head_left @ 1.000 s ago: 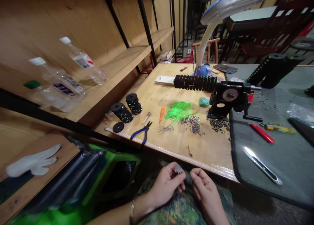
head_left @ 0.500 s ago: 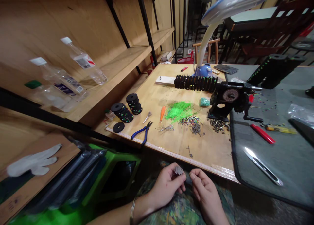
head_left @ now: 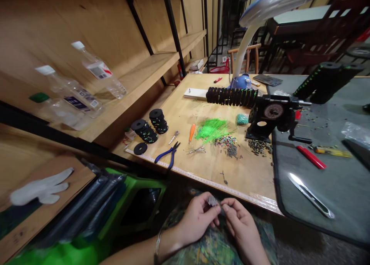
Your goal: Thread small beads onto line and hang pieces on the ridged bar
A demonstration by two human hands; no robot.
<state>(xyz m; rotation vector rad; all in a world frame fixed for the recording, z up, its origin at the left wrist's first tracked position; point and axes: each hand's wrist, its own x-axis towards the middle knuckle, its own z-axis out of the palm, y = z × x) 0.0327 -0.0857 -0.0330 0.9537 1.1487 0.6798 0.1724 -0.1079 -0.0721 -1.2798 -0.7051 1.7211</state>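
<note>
Gripping a small grey piece (head_left: pixel 212 200) between thumb and fingers, the left hand (head_left: pixel 198 215) is above the patterned cloth (head_left: pixel 199 252) over the lap, just beside the right hand (head_left: pixel 240 221), whose thumb and forefinger meet; from where I stand I can't tell whether on anything. Beyond, on the wooden table (head_left: pixel 251 172), are blue-handled pliers (head_left: pixel 172 159), then green strands (head_left: pixel 212 129), and farther back a black cranked machine (head_left: pixel 273 111).

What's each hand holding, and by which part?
Left hand: small grey jagged piece, pinched near its lower edge. Right hand: any hold cannot be told.
</note>
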